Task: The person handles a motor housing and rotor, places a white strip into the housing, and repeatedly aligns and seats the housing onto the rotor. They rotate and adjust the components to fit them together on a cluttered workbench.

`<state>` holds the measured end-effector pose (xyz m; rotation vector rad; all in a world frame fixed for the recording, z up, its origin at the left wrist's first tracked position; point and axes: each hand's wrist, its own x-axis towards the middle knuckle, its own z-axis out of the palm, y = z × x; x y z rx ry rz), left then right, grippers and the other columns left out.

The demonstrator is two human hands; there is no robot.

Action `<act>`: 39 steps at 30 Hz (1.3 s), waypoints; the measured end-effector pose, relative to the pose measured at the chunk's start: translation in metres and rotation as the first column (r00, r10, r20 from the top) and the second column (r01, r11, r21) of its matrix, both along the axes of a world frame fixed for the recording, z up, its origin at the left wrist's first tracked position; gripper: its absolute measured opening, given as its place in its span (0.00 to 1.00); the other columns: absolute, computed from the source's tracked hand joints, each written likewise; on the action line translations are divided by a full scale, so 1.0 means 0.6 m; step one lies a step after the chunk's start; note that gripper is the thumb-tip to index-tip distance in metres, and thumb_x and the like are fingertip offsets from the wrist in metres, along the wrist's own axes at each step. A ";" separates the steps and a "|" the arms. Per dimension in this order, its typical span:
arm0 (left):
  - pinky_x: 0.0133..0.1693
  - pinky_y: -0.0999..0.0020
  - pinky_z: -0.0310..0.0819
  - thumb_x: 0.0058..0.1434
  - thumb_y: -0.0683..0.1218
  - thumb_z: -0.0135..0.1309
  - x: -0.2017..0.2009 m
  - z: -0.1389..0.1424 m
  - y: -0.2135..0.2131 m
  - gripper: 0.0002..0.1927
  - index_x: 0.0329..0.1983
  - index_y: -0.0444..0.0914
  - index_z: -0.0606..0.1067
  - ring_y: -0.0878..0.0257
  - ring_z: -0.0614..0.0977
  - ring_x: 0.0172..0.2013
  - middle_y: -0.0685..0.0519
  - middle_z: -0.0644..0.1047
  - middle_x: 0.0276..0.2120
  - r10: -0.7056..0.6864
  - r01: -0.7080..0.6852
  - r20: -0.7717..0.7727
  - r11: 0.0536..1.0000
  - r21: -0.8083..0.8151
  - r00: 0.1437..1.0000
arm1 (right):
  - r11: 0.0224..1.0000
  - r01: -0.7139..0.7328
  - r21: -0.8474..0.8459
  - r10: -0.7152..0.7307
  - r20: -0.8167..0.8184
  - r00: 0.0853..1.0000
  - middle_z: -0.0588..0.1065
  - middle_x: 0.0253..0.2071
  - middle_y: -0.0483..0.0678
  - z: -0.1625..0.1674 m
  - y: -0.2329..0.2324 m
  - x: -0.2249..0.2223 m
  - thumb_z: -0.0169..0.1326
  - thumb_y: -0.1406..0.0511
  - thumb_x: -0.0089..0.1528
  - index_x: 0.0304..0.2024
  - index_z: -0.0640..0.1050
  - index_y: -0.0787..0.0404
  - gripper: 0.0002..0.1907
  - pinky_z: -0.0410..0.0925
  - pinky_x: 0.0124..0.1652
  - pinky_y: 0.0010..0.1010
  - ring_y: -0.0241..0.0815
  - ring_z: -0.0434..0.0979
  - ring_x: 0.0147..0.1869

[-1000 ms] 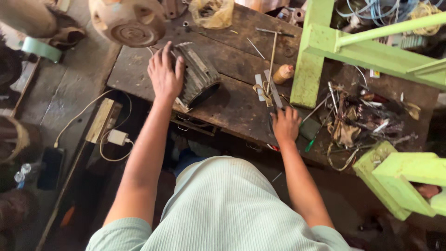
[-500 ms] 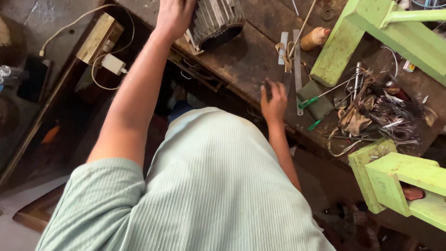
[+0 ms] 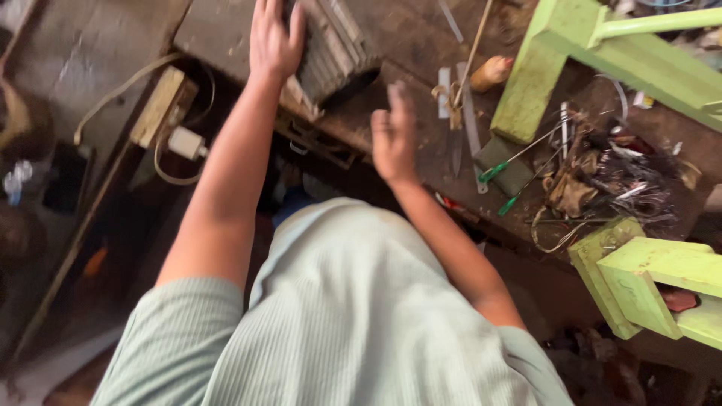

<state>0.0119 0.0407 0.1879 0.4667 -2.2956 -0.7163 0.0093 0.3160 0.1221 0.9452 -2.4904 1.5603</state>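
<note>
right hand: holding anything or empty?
Empty. The right hand hovers open, fingers spread, blurred, above the bench; nothing shows in it. The left hand rests on the finned motor.

1. A dark, worn wooden tabletop (image 3: 410,34) carries everything; its surface is scratched and stained.
2. A grey ribbed metal housing (image 3: 335,45) lies near its left end.
3. Flat metal strips (image 3: 470,120) lie side by side near the middle, with a thin stick crossing them.
4. A pale wooden handle (image 3: 490,73) lies just beside the green painted wooden frame (image 3: 526,90) that stands on the surface.
5. Two green-handled screwdrivers (image 3: 496,171) lie near a tangle of wires and scrap (image 3: 609,180) at the right.
</note>
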 end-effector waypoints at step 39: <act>0.49 0.51 0.75 0.65 0.65 0.43 -0.223 -0.005 -0.096 0.29 0.45 0.39 0.82 0.42 0.82 0.46 0.39 0.82 0.42 -0.652 0.554 0.218 0.743 0.375 0.726 | 0.761 0.602 -0.242 -0.464 0.445 0.766 0.68 0.67 0.62 -0.011 -0.256 -0.030 0.40 0.52 0.71 0.69 0.64 0.71 0.34 0.65 0.63 0.40 0.55 0.71 0.67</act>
